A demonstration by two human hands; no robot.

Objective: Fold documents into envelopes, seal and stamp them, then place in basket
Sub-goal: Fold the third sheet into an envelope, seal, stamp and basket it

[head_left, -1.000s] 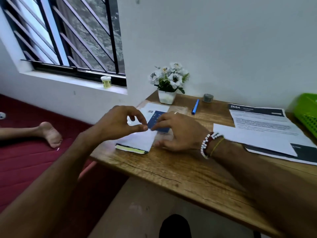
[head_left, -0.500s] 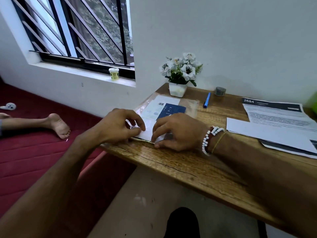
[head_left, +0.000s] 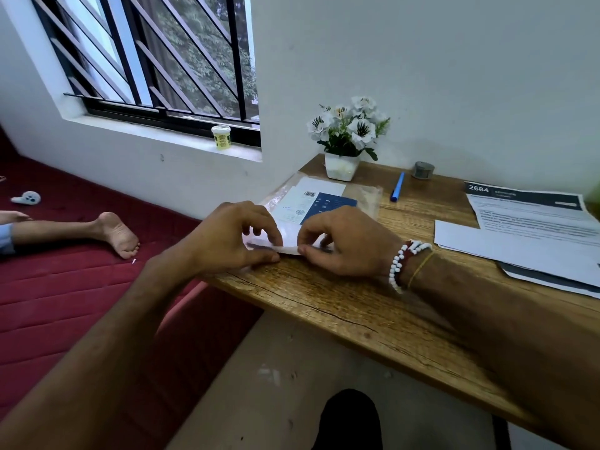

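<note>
My left hand (head_left: 227,238) and my right hand (head_left: 347,241) are both on the white paper (head_left: 290,249), which lies at the near left edge of the table (head_left: 341,303), just in front of the plastic pack (head_left: 324,203) with the blue and white card inside. On each hand the fingers (head_left: 276,235) are curled and the thumb pinches the near edge of the paper from below, so both hands are closed on it, with only a short piece of paper visible between them. I cannot tell if this piece is the envelope or the folded document, because my hands cover most of it.

I think I am making or pressing a fold here. The danger is that the paper sits very close to the table edge: if I push toward myself, it can slide off and fall down. If one hand pulls more than the other, the fold can become crooked, and then it will not fit well. The far part seems to rest on the plastic pack, which is probably slippery, so the paper may shift while I press. The other documents (head_left: 532,228) lie well apart on the right.
</note>
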